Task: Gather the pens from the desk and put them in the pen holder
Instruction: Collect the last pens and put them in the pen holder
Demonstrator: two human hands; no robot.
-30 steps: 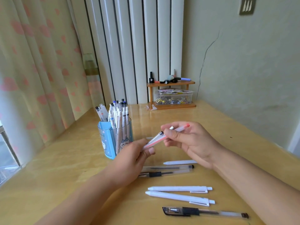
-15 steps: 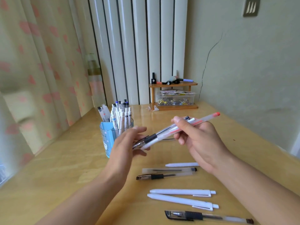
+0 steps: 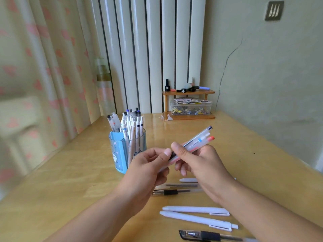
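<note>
Both hands hold a small bunch of pens [image 3: 198,140] above the wooden desk [image 3: 70,180]. My right hand [image 3: 201,165] grips the bunch around its middle; the red and dark tips stick out up and to the right. My left hand [image 3: 148,170] pinches the bunch's lower left end. The blue pen holder [image 3: 120,151], crowded with several pens, stands just left of my left hand. On the desk below my hands lie several more pens: two white pens [image 3: 195,215], a black-grip pen [image 3: 167,192], a clear pen [image 3: 181,185] and a black pen [image 3: 206,235] at the front.
A small wooden shelf [image 3: 188,92] with a clear box of clips [image 3: 190,108] stands at the back against the radiator. A curtain hangs on the left, a wall runs along the right edge of the desk.
The bunch has grown from one red pen to a few. My hands have drawn closer together along it, and the tips now stick out less far to the right.
</note>
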